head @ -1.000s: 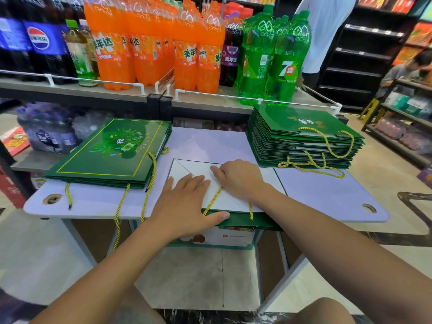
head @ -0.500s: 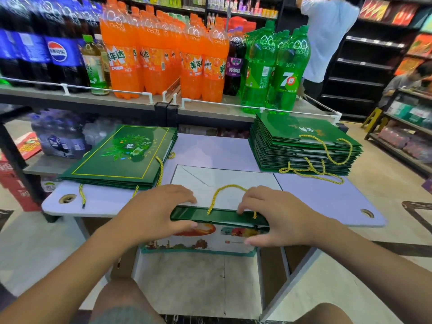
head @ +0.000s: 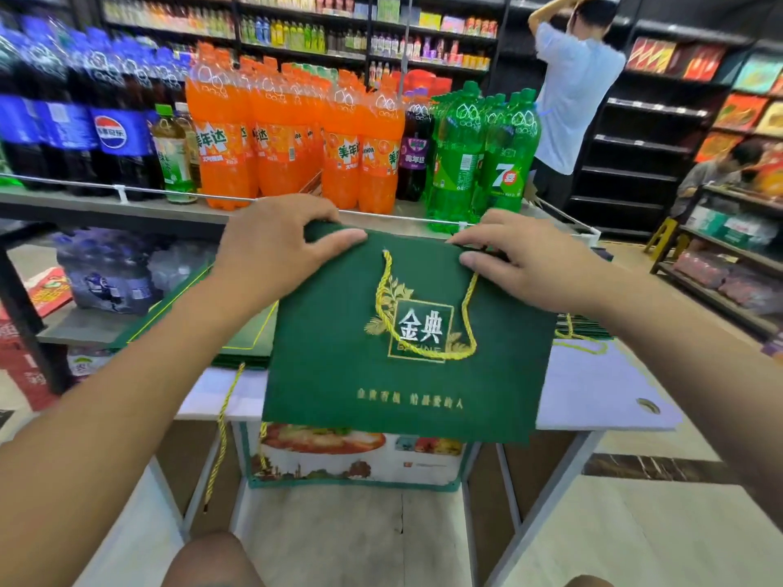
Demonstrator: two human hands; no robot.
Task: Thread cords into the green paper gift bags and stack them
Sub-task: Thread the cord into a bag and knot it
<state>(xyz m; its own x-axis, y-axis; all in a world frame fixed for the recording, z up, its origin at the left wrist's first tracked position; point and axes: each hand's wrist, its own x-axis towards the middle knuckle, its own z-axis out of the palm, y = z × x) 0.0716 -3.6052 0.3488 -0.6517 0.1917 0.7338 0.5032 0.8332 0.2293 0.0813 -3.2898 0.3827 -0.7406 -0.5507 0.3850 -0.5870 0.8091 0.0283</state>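
1. The person holds one green gift bag [head: 402, 374] flat and upright in the air above the near edge of the tabletop [head: 593, 387]. Its printed face is toward the camera, and its bottom edge hangs past that near edge.
2. The left hand [head: 275, 243] grasps the bag's top left corner, with the thumb laid across the front face and the fingers curled over the top edge behind.
3. The right hand [head: 521, 264] pinches the top edge further right, thumb on the front and fingers bent over the rim.
4. A yellow cord [head: 423, 353] enters the bag near the top between the two hands and droops as a loop over the gold logo.
5. A stack of green bags [head: 250, 332] lies at the tabletop's left side, partly hidden by the left arm and the held bag. A loose cord [head: 221, 421] dangles off the near edge beside it.
6. A sliver of another bag pile [head: 593, 330] shows at the right side, just past the right forearm.
7. A printed box [head: 360, 459] sits under the table.
8. Beyond the far edge, a shelf carries orange bottles [head: 271, 133] and green bottles [head: 504, 154]. A person in a light blue shirt [head: 576, 99] stands further back.
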